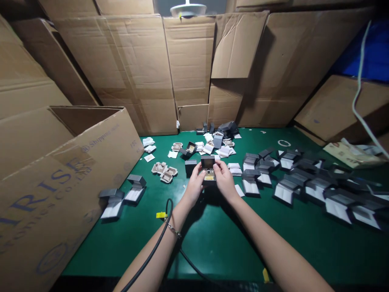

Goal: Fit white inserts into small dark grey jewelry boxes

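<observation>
Between my two hands, above the green table, is a small dark hinged box (208, 163) with its lid raised and a pale, partly yellowish inside showing. My left hand (195, 184) grips its left side, the thumb at the front edge. On the opposite side my right hand (224, 179) holds it the same way, fingers wrapped behind. Just left of it stands a closed dark box (191, 167). Pale moulded inserts (165, 172) lie further left. Behind my hands are a dark open box (189, 149) and folded white papers (225, 151).
Many open dark boxes with white linings (314, 186) cover the right of the green table (127, 251). Two more (135, 188) sit by a large carton (91, 162) at left. A black cable (158, 243) crosses my left forearm. Cardboard sheets (121, 73) wall the back.
</observation>
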Action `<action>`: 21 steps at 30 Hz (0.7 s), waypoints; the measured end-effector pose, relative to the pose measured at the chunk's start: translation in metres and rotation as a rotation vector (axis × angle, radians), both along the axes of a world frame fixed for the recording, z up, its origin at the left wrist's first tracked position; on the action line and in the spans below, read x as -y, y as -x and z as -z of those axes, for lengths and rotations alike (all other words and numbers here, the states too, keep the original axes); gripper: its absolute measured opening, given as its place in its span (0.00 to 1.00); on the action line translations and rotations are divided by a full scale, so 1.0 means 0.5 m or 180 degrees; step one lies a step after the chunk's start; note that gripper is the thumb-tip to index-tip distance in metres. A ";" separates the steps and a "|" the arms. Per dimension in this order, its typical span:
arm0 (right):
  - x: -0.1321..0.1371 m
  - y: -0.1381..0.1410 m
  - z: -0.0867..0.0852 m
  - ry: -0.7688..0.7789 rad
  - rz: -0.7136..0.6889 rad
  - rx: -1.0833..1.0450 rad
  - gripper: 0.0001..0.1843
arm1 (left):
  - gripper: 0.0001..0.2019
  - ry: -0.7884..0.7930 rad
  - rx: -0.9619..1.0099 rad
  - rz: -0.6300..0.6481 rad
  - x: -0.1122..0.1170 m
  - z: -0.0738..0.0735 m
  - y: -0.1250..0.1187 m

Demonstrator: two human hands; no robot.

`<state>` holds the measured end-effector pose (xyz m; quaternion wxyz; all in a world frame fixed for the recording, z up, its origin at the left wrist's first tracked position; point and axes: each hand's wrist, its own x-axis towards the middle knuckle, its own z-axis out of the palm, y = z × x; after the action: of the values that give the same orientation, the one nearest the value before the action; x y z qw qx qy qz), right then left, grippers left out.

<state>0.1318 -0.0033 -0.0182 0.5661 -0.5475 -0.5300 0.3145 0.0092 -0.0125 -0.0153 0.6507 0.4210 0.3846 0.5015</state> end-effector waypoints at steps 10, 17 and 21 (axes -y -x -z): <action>-0.005 -0.050 -0.016 0.0016 0.0305 0.2432 0.18 | 0.27 0.0725 0.0369 -0.0148 -0.009 -0.005 -0.003; 0.004 -0.066 -0.013 0.0863 0.0287 0.3846 0.11 | 0.24 0.0702 0.0264 -0.0686 -0.032 0.006 0.014; 0.006 -0.060 -0.014 0.0943 0.0263 0.4016 0.11 | 0.24 0.0538 0.0460 -0.0699 -0.029 -0.005 0.019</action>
<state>0.1619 -0.0064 -0.0110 0.0762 -0.7193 -0.6902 -0.0198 -0.0004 0.0017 -0.0126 0.6511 0.2828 0.4213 0.5645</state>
